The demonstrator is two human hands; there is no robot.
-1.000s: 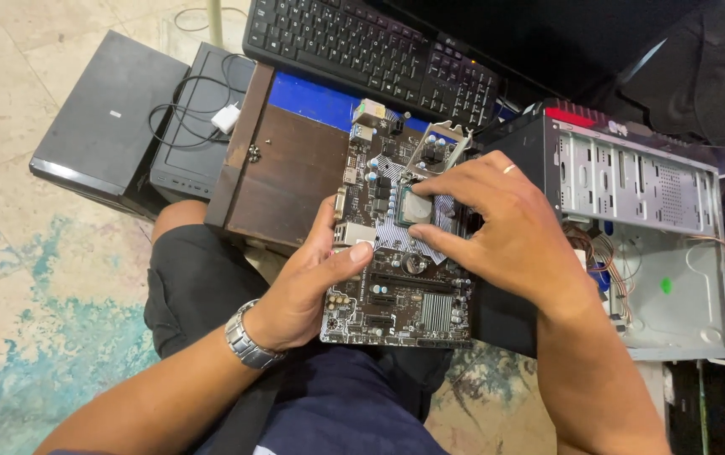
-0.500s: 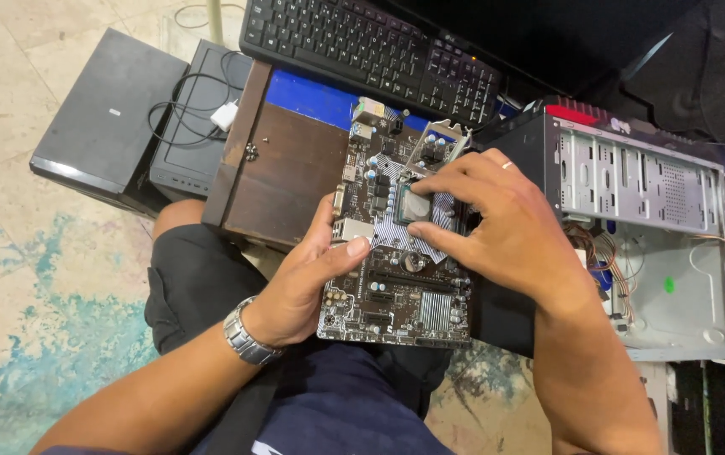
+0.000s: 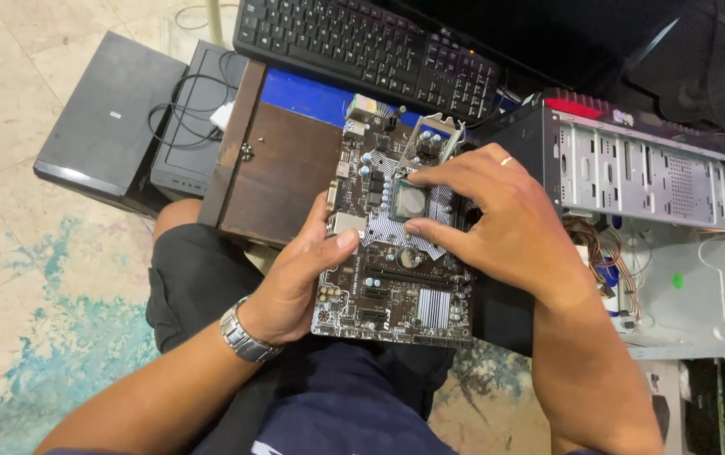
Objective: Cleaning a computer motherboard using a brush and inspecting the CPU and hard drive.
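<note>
The left hand (image 3: 299,282), with a silver metal wristwatch (image 3: 243,335) on its wrist, is clamped on the left edge of a dark brown rectangular computer motherboard (image 3: 396,253), thumb on top and fingers hidden beneath. The right hand (image 3: 497,223), wearing a thin ring, lies spread over the board's upper right part, its fingertips pinching the edges of a small square silver processor chip (image 3: 410,201) that sits in the socket near the board's middle. The socket's metal hold-down frame (image 3: 432,139) stands tilted open just above the chip. The motherboard rests on the person's lap, over black shorts (image 3: 202,286), with its top edge against a brown wooden drawer front (image 3: 274,168) lying flat just beside it on the left. Further left, on the pale tiled floor (image 3: 17,253), lie two flat black boxes (image 3: 110,118) side by side, one with a coiled black cable (image 3: 190,109) on top. Beyond the drawer is a black computer keyboard (image 3: 371,50). On the right, an open grey metal computer case (image 3: 666,227) lies on its side, with loose coloured wires (image 3: 603,257) inside near the right wrist.
</note>
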